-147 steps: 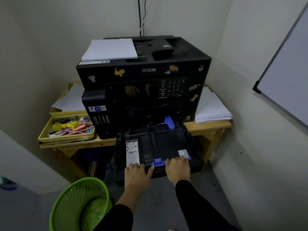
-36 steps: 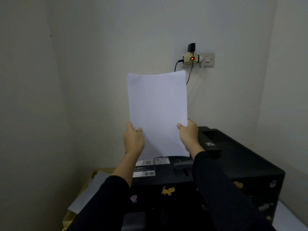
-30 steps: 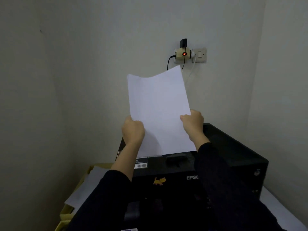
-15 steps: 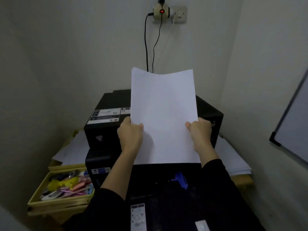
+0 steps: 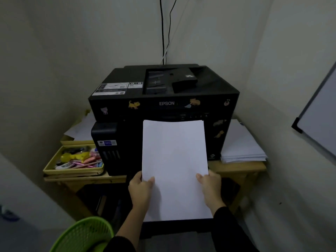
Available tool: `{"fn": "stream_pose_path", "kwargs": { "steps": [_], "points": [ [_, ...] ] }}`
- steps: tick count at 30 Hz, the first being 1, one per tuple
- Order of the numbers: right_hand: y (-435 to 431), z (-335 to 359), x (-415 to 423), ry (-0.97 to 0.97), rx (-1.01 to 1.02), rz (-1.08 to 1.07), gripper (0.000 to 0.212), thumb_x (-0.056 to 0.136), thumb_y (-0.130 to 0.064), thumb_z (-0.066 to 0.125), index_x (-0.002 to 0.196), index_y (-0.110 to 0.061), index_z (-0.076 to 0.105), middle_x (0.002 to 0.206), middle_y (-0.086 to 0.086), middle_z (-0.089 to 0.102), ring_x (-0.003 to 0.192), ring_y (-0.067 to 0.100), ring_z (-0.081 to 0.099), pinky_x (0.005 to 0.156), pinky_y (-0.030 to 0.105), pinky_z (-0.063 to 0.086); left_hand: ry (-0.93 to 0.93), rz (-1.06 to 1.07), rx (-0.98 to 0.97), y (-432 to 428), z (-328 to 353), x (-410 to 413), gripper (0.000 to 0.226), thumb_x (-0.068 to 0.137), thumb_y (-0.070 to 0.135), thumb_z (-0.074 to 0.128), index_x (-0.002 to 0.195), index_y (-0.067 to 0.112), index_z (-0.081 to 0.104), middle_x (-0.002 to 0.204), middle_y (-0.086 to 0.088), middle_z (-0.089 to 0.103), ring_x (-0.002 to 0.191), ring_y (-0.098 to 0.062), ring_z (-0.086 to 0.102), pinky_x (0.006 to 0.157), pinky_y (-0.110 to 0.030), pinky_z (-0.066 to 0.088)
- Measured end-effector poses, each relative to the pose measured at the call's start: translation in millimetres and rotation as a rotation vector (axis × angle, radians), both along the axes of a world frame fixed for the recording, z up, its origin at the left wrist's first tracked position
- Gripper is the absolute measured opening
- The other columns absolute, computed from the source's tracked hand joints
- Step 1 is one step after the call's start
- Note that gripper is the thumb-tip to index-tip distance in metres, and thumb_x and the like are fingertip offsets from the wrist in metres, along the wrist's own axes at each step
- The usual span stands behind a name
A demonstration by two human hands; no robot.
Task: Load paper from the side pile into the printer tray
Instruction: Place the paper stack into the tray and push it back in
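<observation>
Wooden table [image 5: 236, 168] w/ printer [image 5: 163, 106], paper pile [image 5: 241, 148], trays [image 5: 72, 170].

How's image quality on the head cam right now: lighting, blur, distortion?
Head view: dim overall, so the black printer loses front-panel detail; the paper is the brightest thing, with soft shadows beside the left hand and right hand; wide-angle bowing tilts the walls and whiteboard; the green basket at the edge looks soft.

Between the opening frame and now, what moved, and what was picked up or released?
The paper stack left the printer top; the left hand and right hand grip its sides, lowered from chest height to the pulled-out tray. Both hands let go of the tray front. Side pile, stationery tray, basket unchanged.
</observation>
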State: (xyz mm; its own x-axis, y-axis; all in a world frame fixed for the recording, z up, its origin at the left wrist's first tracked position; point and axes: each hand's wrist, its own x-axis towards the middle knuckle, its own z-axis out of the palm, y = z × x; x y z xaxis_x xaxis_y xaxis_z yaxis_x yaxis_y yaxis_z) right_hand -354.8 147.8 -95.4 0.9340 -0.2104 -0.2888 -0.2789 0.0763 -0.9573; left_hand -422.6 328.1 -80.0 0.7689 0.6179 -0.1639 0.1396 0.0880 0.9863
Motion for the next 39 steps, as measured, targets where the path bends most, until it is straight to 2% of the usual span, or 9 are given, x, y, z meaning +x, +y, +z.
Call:
{"fn": "stream_pose_path", "kwargs": {
  "steps": [4, 9, 13, 18, 22, 26, 31, 34, 39],
  "points": [
    [-0.2, -28.6, -9.1, 0.116, -0.057, 0.032, 0.023, 0.081, 0.01, 0.055, 0.075, -0.008, 0.066, 0.064, -0.001, 0.061, 0.057, 0.014, 0.052, 0.046, 0.021, 0.039, 0.128, -0.008, -0.007, 2.5, -27.0, -11.6, 0.022, 0.086, -0.007, 0.058, 0.094, 0.011, 0.067, 0.088, -0.004, 0.069, 0.085, -0.027, 0.062, 0.075, -0.033, 0.048],
    [1.8, -46.1, 0.5, 0.377, -0.162, 0.054, 0.033, 0.085, 0.005, 0.056, 0.054, -0.004, 0.048, 0.057, 0.005, 0.049, 0.05, 0.016, 0.043, 0.041, 0.024, 0.033, 0.39, -0.019, 0.069, 10.8, -51.5, -8.8, 0.032, 0.089, 0.0, 0.056, 0.12, -0.004, 0.059, 0.113, -0.021, 0.064, 0.094, -0.034, 0.058, 0.081, -0.038, 0.049],
    [4.6, -55.3, 3.9, 0.481, -0.261, 0.075, 0.032, 0.086, -0.001, 0.055, 0.056, -0.002, 0.044, 0.057, 0.005, 0.047, 0.051, 0.017, 0.042, 0.044, 0.027, 0.031, 0.757, -0.206, 0.394, 14.1, -52.6, 0.9, 0.039, 0.097, 0.025, 0.05, 0.121, -0.005, 0.056, 0.122, -0.017, 0.061, 0.112, -0.031, 0.059, 0.091, -0.033, 0.049],
    [8.1, -59.0, 6.8, 0.5, -0.326, 0.106, 0.029, 0.083, -0.001, 0.054, 0.056, -0.002, 0.044, 0.06, 0.007, 0.046, 0.052, 0.018, 0.042, 0.045, 0.026, 0.03, 0.931, -0.441, 0.755, 18.6, -48.7, 8.7, 0.045, 0.099, 0.037, 0.039, 0.125, 0.005, 0.056, 0.128, -0.011, 0.058, 0.116, -0.024, 0.058, 0.09, -0.028, 0.049],
    [8.3, -61.3, 9.7, 0.484, -0.291, 0.104, 0.029, 0.081, 0.001, 0.054, 0.054, -0.003, 0.044, 0.058, 0.005, 0.044, 0.05, 0.017, 0.042, 0.045, 0.025, 0.03, 0.952, -0.452, 0.697, 20.5, -54.0, 9.6, 0.042, 0.098, 0.033, 0.044, 0.119, 0.001, 0.06, 0.124, -0.013, 0.059, 0.111, -0.026, 0.06, 0.082, -0.027, 0.049],
    [9.0, -60.6, 14.5, 0.514, -0.303, 0.124, 0.032, 0.082, -0.001, 0.055, 0.053, -0.004, 0.042, 0.059, 0.006, 0.043, 0.052, 0.018, 0.041, 0.048, 0.026, 0.03, 0.866, -0.333, 0.516, 20.5, -57.6, 11.3, 0.038, 0.095, 0.025, 0.053, 0.115, -0.006, 0.061, 0.12, -0.018, 0.061, 0.11, -0.031, 0.06, 0.088, -0.031, 0.05],
    [10.4, -56.8, 25.2, 0.576, -0.452, 0.387, 0.015, 0.094, -0.008, 0.05, 0.081, 0.0, 0.048, 0.099, 0.009, 0.045, 0.085, 0.019, 0.046, 0.074, 0.023, 0.034, 0.77, -0.153, 0.178, 22.2, -55.8, 17.6, 0.033, 0.09, 0.01, 0.058, 0.116, -0.011, 0.057, 0.089, -0.015, 0.057, 0.092, -0.034, 0.056, 0.078, -0.037, 0.047],
    [10.3, -56.6, 31.8, 0.578, -0.431, 0.412, 0.008, 0.093, -0.004, 0.051, 0.099, 0.0, 0.052, 0.103, 0.011, 0.044, 0.094, 0.02, 0.042, 0.079, 0.025, 0.032, 0.821, -0.232, 0.243, 22.3, -49.2, 22.0, 0.034, 0.093, 0.013, 0.054, 0.119, -0.01, 0.055, 0.112, -0.019, 0.058, 0.092, -0.029, 0.053, 0.075, -0.032, 0.045],
    [14.6, -49.3, 39.0, 0.563, -0.36, 0.316, 0.018, 0.088, 0.0, 0.049, 0.07, 0.0, 0.05, 0.089, 0.011, 0.048, 0.073, 0.021, 0.045, 0.073, 0.027, 0.033, 0.83, -0.32, 0.355, 29.3, -35.8, 34.6, 0.033, 0.097, 0.016, 0.047, 0.12, -0.005, 0.057, 0.124, -0.019, 0.055, 0.114, -0.032, 0.056, 0.09, -0.033, 0.048]
  ]
}}
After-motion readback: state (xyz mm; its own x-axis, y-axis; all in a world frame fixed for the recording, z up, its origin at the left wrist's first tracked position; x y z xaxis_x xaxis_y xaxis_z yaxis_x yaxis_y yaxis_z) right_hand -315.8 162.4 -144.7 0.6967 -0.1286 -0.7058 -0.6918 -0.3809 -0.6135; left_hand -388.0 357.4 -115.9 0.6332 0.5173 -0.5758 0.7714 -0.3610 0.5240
